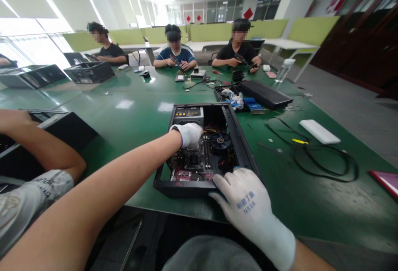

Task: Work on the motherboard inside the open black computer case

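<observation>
A black computer case point(245, 155) lies on its side on the green table in front of me, its inside exposed. My left hand point(189, 135), in a white glove, reaches into it between the power supply point(188, 113) and the motherboard point(194, 157). Its fingers are bunched and point down; what they hold is hidden. A round black fan point(220, 140) sits just right of that hand, with thin coloured wires above it. My right hand point(244, 198), also gloved in white, grips the case's near rim, fingers over the edge and thumb outside.
Black cable point(326, 175) and a white box point(320, 131) lie to the right. Beyond the case are a black panel point(265, 94) and a parts-filled tray. On my left a person's arm point(46, 138) rests by another case point(70, 134). Several people work across the table point(137, 97).
</observation>
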